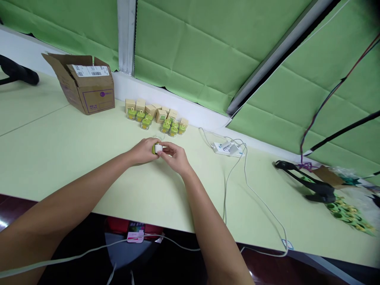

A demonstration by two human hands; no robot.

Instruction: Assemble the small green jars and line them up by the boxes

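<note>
The fingers of your left hand (146,151) and right hand (177,157) close on a green-and-white piece (158,148), partly covering it.

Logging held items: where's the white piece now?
In the head view, left of centre: the white piece is between left hand and right hand, in front of the green containers.

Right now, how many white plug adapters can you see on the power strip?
2: the left adapter and the right adapter, next to each other on the power strip. Others may be hidden behind them.
</note>
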